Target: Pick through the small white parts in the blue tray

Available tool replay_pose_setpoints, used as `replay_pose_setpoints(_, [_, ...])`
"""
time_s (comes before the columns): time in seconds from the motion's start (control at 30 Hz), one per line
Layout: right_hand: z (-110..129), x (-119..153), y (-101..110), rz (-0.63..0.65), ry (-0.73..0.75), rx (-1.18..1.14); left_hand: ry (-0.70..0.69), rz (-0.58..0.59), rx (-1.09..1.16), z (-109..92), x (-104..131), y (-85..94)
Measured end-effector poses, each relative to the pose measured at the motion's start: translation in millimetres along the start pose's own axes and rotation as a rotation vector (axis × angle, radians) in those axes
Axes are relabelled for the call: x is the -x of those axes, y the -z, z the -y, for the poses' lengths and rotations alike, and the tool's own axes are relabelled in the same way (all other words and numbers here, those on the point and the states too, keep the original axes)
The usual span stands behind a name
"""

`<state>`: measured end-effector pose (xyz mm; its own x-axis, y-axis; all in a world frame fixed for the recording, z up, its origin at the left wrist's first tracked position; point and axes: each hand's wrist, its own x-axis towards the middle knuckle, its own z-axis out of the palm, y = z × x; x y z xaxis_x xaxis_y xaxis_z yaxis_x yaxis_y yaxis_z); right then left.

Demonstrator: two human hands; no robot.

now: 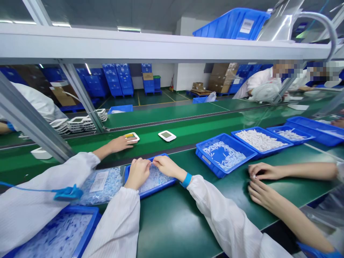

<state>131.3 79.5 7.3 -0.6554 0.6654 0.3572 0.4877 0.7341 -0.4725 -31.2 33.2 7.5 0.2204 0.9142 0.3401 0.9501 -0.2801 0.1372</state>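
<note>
My left hand [138, 172] and my right hand [167, 166] are close together over a blue tray [158, 190] of small pale blue and white pieces. Both are closed, with fingertips pinched near the tray's far edge; what they hold is too small to name. A blue band circles my right wrist. Left of the tray lies a clear bag [113, 184] of similar pieces with a white label. Beyond my hands, a white device with a grey screen [167, 135] lies on the green belt [193, 129].
At left, a co-worker's hand [120, 144] touches another white device on the belt. A second co-worker's hands [262, 182] meet at right. Blue trays [224, 172] of white parts stand front right. A metal post [82, 96] rises at left.
</note>
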Motion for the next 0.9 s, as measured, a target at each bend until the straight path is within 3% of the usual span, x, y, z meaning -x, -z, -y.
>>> replay_pose_setpoints(0.17, [7, 1, -1, -0.026, 0.074, 0.245, -0.016, 0.004, -0.018, -1, 1, -0.1])
replay_pose_setpoints(0.33, [8, 3, -2, -0.022, 0.088, 0.308, 0.013, -0.005, -0.002, 3, 1, -5.3])
replay_pose_setpoints(0.5, [8, 4, -6, -0.031, 0.098, 0.134, 0.013, -0.004, 0.01, 5, 0, -8.1])
replay_pose_setpoints(0.6, [-5, -6, 0, -0.183, 0.075, -0.124, 0.015, -0.021, 0.051, 6, -1, -9.0])
replay_pose_setpoints(0.67, [-27, -18, 11, -0.411, -0.043, -0.249, 0.016, -0.023, 0.077, 6, -1, -9.7])
replay_pose_setpoints(0.77, [-78, -36, 31, -0.756, -0.395, -0.193, 0.004, -0.021, 0.086, 6, -1, -10.3])
replay_pose_setpoints(0.83, [-115, -44, 41, -0.838, -0.672, -0.052, -0.006, -0.02, 0.081, 5, -1, -10.5])
replay_pose_setpoints(0.9, [-145, -50, 44, -0.819, -0.849, 0.009, -0.01, -0.011, 0.073, 5, -1, -10.7])
